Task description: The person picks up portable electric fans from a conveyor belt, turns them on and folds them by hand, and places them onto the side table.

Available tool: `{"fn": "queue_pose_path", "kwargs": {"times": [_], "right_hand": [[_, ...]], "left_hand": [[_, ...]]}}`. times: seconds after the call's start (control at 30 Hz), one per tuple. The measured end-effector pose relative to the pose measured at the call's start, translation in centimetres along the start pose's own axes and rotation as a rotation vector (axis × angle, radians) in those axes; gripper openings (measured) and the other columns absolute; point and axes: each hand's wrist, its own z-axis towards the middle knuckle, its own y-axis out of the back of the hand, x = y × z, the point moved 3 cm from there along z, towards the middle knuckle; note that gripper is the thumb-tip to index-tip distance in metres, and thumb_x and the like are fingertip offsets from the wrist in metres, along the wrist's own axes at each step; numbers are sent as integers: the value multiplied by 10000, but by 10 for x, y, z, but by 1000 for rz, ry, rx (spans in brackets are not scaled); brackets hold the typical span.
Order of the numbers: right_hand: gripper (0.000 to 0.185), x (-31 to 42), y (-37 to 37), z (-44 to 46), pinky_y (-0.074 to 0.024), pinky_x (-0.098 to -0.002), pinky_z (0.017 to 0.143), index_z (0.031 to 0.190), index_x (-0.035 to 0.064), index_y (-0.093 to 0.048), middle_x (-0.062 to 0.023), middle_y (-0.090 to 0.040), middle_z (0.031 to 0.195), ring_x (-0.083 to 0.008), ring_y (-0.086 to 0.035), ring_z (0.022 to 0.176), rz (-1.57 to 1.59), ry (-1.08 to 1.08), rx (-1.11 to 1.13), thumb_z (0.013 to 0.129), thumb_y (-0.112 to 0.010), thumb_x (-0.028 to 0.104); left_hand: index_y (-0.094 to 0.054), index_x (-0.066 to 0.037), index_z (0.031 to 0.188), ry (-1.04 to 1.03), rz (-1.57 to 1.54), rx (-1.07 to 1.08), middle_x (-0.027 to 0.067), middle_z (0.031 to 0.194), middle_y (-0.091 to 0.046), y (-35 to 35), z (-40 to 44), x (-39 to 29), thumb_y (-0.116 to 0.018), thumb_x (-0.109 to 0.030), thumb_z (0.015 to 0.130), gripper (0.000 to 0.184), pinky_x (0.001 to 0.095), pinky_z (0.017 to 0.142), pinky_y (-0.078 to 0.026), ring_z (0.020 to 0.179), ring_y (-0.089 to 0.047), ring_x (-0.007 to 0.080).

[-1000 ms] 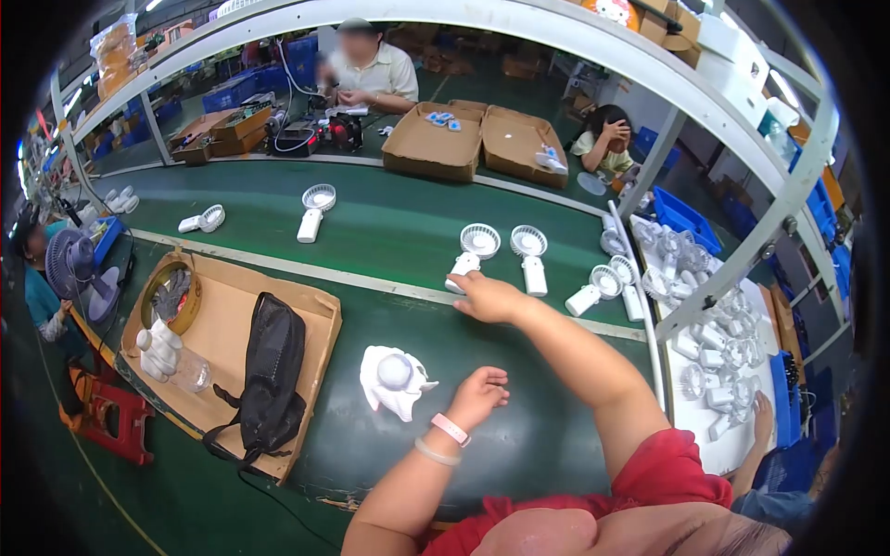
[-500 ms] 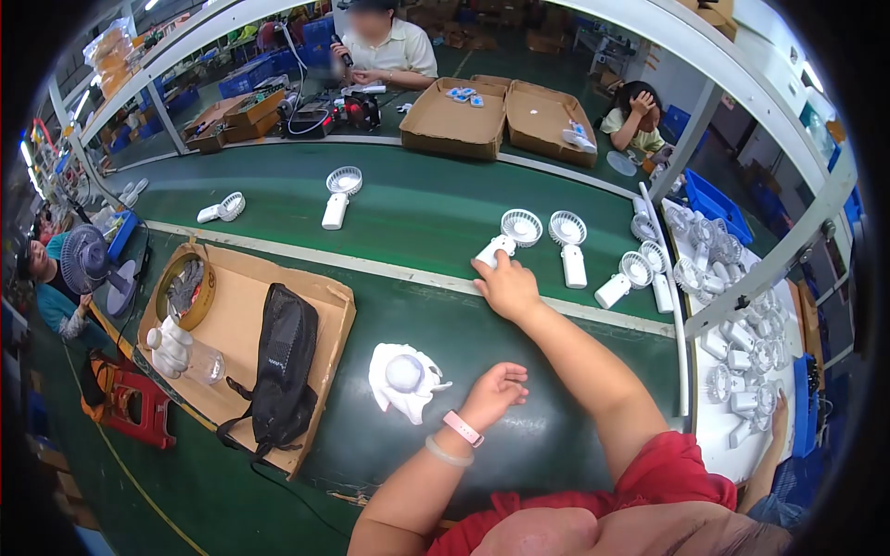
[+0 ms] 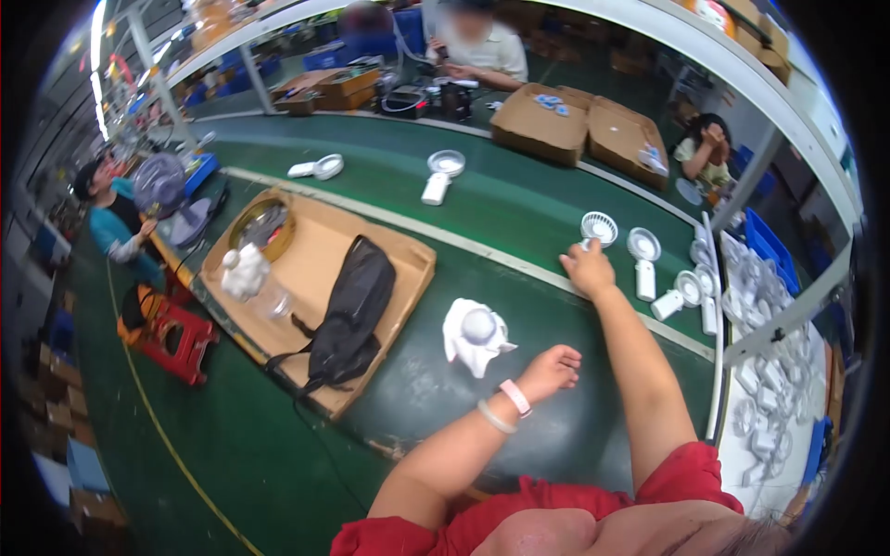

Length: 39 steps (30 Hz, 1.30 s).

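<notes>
The right hand [image 3: 591, 271] stretches over the far green belt [image 3: 519, 206], its fingers at the lower end of a white plastic handheld fan with a round slatted head [image 3: 600, 228]; the handle is hidden, so I cannot tell whether they grip it. A similar white fan [image 3: 644, 278] lies just right. The left hand [image 3: 552, 369], fingers loosely bent around nothing, is above the dark green near bench [image 3: 422, 398], right of a crumpled white cloth [image 3: 475, 354].
</notes>
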Motion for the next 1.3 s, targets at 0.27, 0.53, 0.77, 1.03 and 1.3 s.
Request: {"fn": "queue_pose_path", "kwargs": {"times": [0.27, 0.53, 0.77, 1.03, 1.3], "right_hand": [[545, -85, -16, -21, -462, -385, 843, 1279, -25, -321, -211, -492, 1124, -313, -507, 1021, 1571, -477, 8, 803, -577, 47], [568, -71, -14, -147, -480, -408, 810, 1224, 58, -411, -138, -528, 1106, -266, -567, 914, 2295, -292, 492, 675, -539, -15], [571, -70, -15, -157, -490, -327, 640, 1276, 114, -364, -91, -528, 1000, -199, -547, 751, 2275, -151, 328, 742, -556, 51], [422, -73, -17, -155, -488, -329, 601, 1228, 97, -406, -105, -562, 986, -201, -554, 705, 2298, -134, 384, 821, -513, 135], [308, -80, -27, -154, -495, -330, 592, 1110, 21, -435, -140, -575, 970, -218, -567, 711, 2265, -188, 388, 846, -506, 162]], "left_hand": [[-467, -10, 1090, -15, -6, 21, 79, 1013, -498, 0, 3, 2, -461, 37, 814, 280, 266, 711, -511, 795, -567, 125], [-486, -12, 1051, -22, 7, -32, 75, 972, -516, -3, 2, 1, -481, 43, 800, 257, 258, 657, -517, 748, -569, 125], [-469, -43, 1167, -479, 876, -54, 115, 1148, -481, -29, -29, -32, -560, -44, 770, 407, 387, 900, -403, 1073, -472, 252], [-403, -199, 1311, -383, 1724, -92, 125, 1416, -274, -47, -27, -15, -522, -398, 827, 537, 585, 1019, -153, 1311, -209, 370], [-400, -223, 1311, -436, 1761, -176, 122, 1393, -316, -50, -25, -11, -510, -405, 828, 528, 582, 1008, -180, 1294, -242, 362]]}}
